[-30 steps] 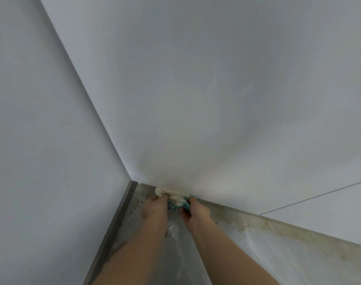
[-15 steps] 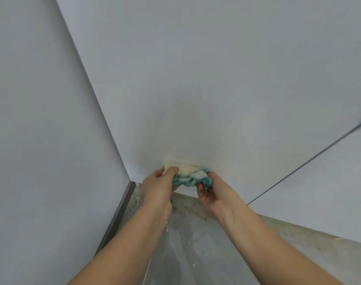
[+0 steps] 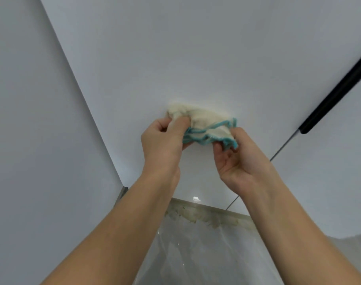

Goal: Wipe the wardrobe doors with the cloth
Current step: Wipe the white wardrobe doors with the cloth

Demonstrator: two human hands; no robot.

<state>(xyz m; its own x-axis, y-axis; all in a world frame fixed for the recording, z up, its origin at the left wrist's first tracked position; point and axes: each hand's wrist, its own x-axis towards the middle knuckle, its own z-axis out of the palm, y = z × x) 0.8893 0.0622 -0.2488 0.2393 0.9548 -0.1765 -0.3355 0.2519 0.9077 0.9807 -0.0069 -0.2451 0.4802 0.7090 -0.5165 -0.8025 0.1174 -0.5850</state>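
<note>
2 hands (image 3: 162, 144) (image 3: 240, 159) raised, gripping cloth (image 3: 204, 124) against door (image 3: 196, 58).

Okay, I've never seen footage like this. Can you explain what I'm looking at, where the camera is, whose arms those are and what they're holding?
There is no machine here. The camera sits on a person's head and looks forward and down, so the two bare arms coming in from below are that person's own. The left hand grips one end of a bunched cream cloth with a teal edge; the right hand pinches the other end. They hold it up at a plain white wardrobe door, seemingly against it. Past a thin gap on the right is a second door, with a long black handle by the gap. Below is the floor, under what looks like clear plastic sheeting, with a stained strip along the foot of the doors.
</note>
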